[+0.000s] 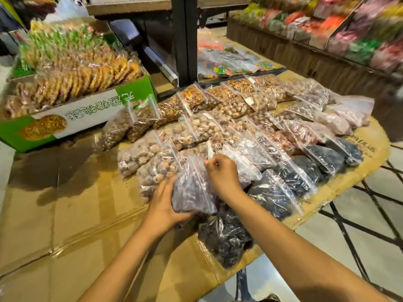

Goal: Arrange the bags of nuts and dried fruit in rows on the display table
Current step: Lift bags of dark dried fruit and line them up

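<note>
Both hands' grip (165, 205) (222, 175) holds a bag of dark fruit (192, 192)

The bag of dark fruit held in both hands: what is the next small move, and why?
Probably lower the held bag into the near row, beside the black fruit bags. The left hand supports its bottom, the right hand pinches its top, and it overlaps the pale fruit bags.

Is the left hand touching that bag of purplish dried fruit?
Touching. The head view shows the left hand cupping the bag of purplish dried fruit from below, fingers wrapped under it.
</note>
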Available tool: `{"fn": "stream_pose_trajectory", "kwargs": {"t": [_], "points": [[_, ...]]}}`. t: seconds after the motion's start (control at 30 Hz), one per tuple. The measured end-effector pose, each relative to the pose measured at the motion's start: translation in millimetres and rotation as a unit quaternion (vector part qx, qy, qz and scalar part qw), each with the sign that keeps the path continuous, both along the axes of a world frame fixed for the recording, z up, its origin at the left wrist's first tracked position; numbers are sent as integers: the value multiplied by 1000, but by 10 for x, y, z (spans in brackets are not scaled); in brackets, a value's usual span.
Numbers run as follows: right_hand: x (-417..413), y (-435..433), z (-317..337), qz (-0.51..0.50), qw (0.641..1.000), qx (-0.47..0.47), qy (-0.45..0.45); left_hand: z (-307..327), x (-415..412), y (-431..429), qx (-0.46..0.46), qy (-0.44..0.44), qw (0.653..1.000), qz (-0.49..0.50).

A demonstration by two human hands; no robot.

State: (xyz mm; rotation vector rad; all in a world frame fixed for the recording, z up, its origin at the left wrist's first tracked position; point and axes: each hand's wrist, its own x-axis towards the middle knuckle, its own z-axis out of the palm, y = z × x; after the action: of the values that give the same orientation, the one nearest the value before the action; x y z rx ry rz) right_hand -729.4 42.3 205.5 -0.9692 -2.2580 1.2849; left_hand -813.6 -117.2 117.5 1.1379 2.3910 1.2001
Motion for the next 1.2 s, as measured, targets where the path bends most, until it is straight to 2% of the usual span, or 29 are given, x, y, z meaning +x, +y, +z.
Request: {"fn": "stream_pose_trajectory", "kwargs": {"t": [0.07,0.13,0.2,0.33,0.43,0.57,0.67,0.77,0.93,1.03,1.2], "points": [[42,19,-95,-6,1000,24,-5,-115,12,6,0,9,1000,-21],[116,86,-159,19,997,63,-31,-146,-2,10,33,-56,998,6],[153,145,-140,46,992,105,-55,-159,-43,27,27,-95,994,46],[180,226,-113,83,958,262,-85,-104,63,-7,-31,-39,997,62],[262,267,-172,87,929,336,-124,41,72,-93,12,15,993,116],[349,318,-284,92,939,304,-135,-8,-417,-90,33,48,987,151],[311,344,-297,95,943,280,-154,-127,-726,-39,-14,42,987,157],[286,398,-240,102,956,222,-163,-249,-822,34,-52,48,985,160],[357,473,-173,119,978,96,-144,-271,-797,182,-47,60,973,217],[366,485,-160,118,979,80,-145,-294,-758,243,-50,54,973,219],[420,503,-173,134,982,76,-109,-165,-767,68,50,-36,984,169]]}}
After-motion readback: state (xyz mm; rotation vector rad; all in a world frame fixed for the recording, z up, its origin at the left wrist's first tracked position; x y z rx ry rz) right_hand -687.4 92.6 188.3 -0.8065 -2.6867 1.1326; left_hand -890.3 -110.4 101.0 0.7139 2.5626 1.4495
